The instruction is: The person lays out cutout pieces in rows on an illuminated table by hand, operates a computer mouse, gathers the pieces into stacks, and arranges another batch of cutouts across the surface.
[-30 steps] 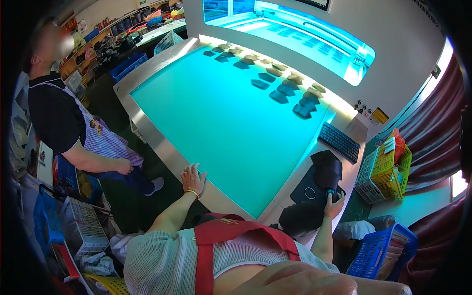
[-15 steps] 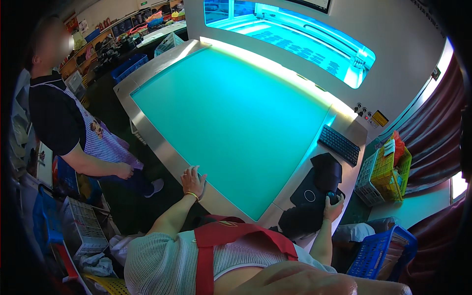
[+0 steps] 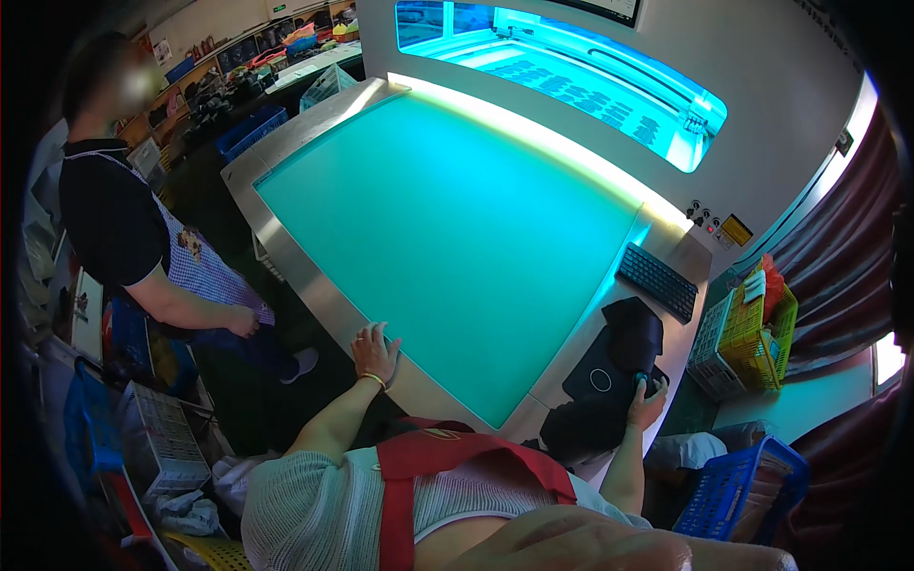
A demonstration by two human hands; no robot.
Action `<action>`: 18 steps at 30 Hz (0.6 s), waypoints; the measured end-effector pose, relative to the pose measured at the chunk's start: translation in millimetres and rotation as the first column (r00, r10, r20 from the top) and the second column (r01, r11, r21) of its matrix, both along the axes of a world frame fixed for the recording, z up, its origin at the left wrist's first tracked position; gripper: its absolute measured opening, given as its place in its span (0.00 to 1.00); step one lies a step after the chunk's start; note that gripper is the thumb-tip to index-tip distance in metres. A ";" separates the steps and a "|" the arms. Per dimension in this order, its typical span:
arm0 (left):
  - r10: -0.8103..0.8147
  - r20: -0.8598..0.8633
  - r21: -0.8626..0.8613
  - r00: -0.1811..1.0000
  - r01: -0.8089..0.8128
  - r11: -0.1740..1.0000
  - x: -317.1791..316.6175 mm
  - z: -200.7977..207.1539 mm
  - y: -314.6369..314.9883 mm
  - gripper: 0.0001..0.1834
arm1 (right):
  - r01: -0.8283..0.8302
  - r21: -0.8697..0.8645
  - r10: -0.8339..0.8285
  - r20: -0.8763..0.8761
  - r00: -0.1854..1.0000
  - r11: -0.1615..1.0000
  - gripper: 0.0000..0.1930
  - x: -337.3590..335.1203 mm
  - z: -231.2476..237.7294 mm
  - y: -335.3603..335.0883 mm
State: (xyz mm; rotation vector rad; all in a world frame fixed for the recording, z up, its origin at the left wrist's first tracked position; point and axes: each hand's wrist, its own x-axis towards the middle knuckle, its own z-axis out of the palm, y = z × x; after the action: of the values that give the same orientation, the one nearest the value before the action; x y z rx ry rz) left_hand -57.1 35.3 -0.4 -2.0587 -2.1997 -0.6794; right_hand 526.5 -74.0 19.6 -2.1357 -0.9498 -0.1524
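Note:
My left hand lies flat with fingers apart on the near metal edge of a machine table. The table's broad green-blue bed glows under the light. At the table's right side my right hand is curled over a dark computer mouse, which my fingers partly cover. Beside the mouse is a black pad with a white ring on it. Dark folded pieces lie across the pad's far end, and a black bundle sits at its near end.
A black keyboard rests on the right metal border. Beyond the bed, a window shows dark cut shapes under blue light. A co-worker stands at the left. Yellow and blue baskets stand to the right.
The co-worker at the left has shifted slightly to the right, head and arm included. My right hand's fingers have moved a little on the mouse; my left hand stays in place.

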 end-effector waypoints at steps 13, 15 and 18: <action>0.017 -0.026 -0.023 1.000 -0.018 1.000 1.0 1.2 -0.4 0.29 | 0.041 -0.059 -0.040 0.011 0.999 0.997 0.29 -2.8 3.3 1.3; 0.024 -0.031 -0.012 0.999 -0.024 1.000 -3.4 -7.5 -0.5 0.29 | 0.028 -0.056 -0.027 0.007 1.000 0.998 0.29 -4.4 5.0 2.6; 0.016 -0.034 -0.012 0.999 -0.016 1.000 1.1 -1.8 0.3 0.29 | 0.026 -0.056 -0.025 0.019 0.999 0.998 0.30 -1.7 2.9 0.4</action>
State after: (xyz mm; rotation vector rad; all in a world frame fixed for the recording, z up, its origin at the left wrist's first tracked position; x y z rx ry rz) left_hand -56.0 35.6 -2.2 -2.0406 -2.2052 -0.6265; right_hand 524.8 -73.6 22.5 -2.2026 -0.9477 -0.1603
